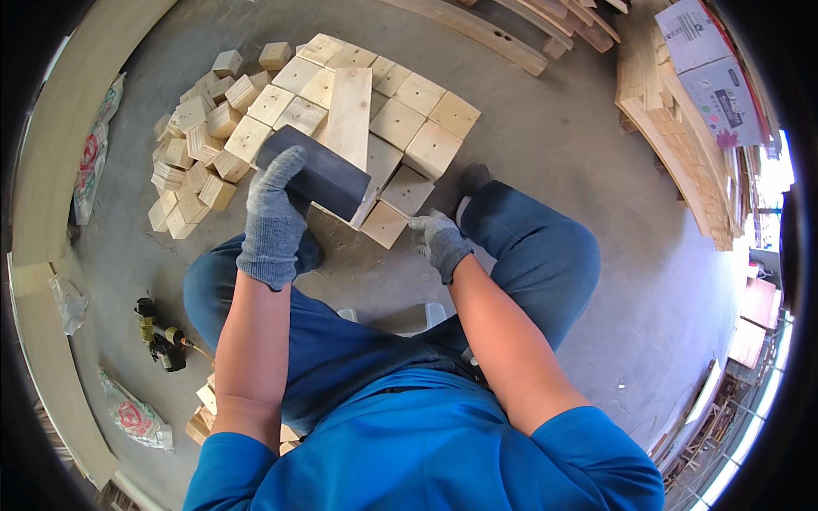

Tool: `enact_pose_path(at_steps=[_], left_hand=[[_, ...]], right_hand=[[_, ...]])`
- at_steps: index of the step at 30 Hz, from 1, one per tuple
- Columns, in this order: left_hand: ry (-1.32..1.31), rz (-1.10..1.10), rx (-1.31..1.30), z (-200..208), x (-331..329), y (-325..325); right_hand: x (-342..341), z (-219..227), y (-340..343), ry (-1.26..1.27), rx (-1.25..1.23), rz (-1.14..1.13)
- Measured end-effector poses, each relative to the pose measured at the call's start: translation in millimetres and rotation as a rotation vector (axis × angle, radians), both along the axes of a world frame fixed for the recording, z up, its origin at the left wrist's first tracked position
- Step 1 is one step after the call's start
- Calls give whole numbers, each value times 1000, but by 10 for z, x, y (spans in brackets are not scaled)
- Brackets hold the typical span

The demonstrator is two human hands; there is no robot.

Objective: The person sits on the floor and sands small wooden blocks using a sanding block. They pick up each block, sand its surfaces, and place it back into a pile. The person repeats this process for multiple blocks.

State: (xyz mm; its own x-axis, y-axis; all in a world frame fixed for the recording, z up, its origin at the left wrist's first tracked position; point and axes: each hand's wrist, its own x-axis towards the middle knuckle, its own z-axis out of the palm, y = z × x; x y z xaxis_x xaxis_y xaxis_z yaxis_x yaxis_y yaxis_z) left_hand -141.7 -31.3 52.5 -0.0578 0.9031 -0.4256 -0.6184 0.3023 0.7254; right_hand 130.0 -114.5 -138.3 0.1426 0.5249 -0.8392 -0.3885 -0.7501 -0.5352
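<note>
My left hand, in a grey knit glove, is closed on a dark grey rectangular block held tilted over the near left side of a group of wooden blocks. A flat wooden board lies across those blocks, partly behind the dark one. The blocks stand close together in rows, several with small dark marks on top. My right hand, gloved alike, has its fingers curled beside the nearest corner block. Its fingertips come up to that block's right edge; whatever they may pinch is hidden.
Loose wooden blocks lie heaped to the left. A green and black nail gun with a hose rests on the floor by my left knee. Stacked timber carries a cardboard box at right. Long planks lie at the back.
</note>
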Motion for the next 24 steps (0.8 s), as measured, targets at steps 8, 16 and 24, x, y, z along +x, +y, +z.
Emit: enact_pose_path(at_steps=[8, 16, 24], left_hand=[[-45, -5, 7, -120, -96, 13], [2, -15, -14, -74, -62, 16], [132, -114, 72, -20, 122, 22]], right_hand=[[-109, -155, 263, 92, 88, -187], [-121, -179, 227, -48, 240, -75], [138, -574, 138, -267, 67, 102]])
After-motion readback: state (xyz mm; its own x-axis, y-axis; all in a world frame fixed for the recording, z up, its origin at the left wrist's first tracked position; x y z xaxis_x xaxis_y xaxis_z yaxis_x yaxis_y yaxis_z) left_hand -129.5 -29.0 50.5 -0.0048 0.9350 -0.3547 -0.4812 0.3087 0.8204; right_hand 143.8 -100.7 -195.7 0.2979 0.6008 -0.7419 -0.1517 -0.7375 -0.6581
